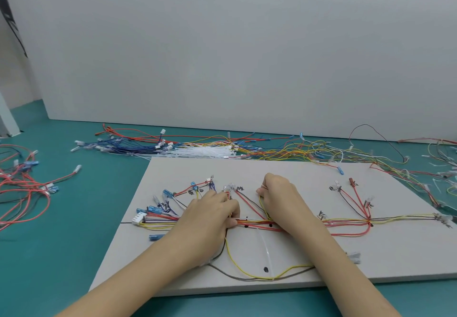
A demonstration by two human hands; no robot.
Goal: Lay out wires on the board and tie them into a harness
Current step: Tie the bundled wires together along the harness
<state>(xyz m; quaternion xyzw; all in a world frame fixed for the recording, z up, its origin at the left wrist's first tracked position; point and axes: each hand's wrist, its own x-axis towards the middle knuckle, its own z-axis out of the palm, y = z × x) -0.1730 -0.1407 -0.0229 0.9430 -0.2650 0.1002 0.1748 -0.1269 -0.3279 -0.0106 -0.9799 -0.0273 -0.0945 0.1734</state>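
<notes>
On board, two hands, one harness.

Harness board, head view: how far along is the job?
Done: coloured wires run along the grey layout board, fanned to labelled ends, with a white multi-pin connector at left. In hand: the left hand pinches the central wire bundle; the right hand holds a yellow wire. Left: white cable ties lie unused behind; no tie visible on the trunk.

My harness wires, red, yellow and black, run bundled across the pale board, fanning to blue terminals and a white connector at left.
</notes>
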